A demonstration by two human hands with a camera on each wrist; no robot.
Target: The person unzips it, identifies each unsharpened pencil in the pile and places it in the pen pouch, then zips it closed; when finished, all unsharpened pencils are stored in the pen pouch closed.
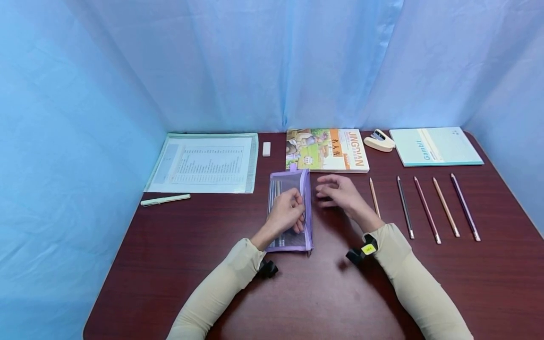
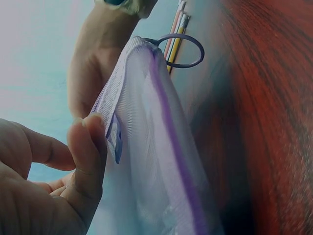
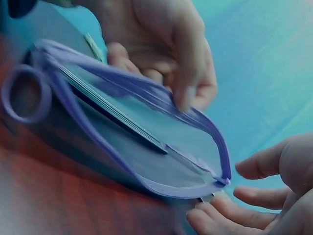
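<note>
A purple mesh zip pouch [image 1: 290, 180] stands in the middle of the table, its zipper mouth spread apart in the right wrist view. Slim stick-like items [image 3: 115, 113] lie inside; their kind is unclear. The left hand [image 1: 285, 212] pinches one zipper edge between thumb and fingertips. Beside the opposite edge, the right hand [image 1: 340, 193] hovers with its fingers loosely bent and parted, holding nothing. In the right wrist view its fingers are near the zipper's end corner. A purple loop [image 2: 188, 51] hangs from the pouch's other end.
Several pencils [image 1: 424, 208] lie in a row at right. Behind are a picture-covered book [image 1: 316, 153], a white correction-tape-like dispenser [image 1: 379, 141] and a Gambit notebook [image 1: 450, 148]. An eraser [image 1: 266, 149], a clear document folder [image 1: 204, 163] and a pale green pen [image 1: 165, 200] lie at left.
</note>
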